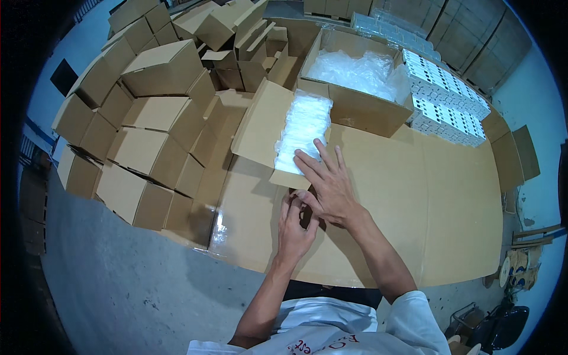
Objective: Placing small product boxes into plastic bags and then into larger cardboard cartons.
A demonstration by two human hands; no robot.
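A small cardboard box [255, 128] lies open in front of me, its lid folded out to the left. White, plastic-wrapped items [303, 131] fill it in a long row. My right hand [332, 188] is open over the box's near end, with fingers spread and fingertips at the edge of the white items. Just below that end, my left hand [294, 234] is curled closed beside the right thumb. Whatever its fingers pinch, if anything, is hidden.
Several closed cardboard boxes [157, 71] are stacked at the left, with opened boxes [228, 26] behind them. A large carton [361, 109] holding clear plastic wrap [355, 71] stands at the back. White blocks with dark holes [447, 121] are stacked to its right. Flat cardboard [438, 219] covers the table.
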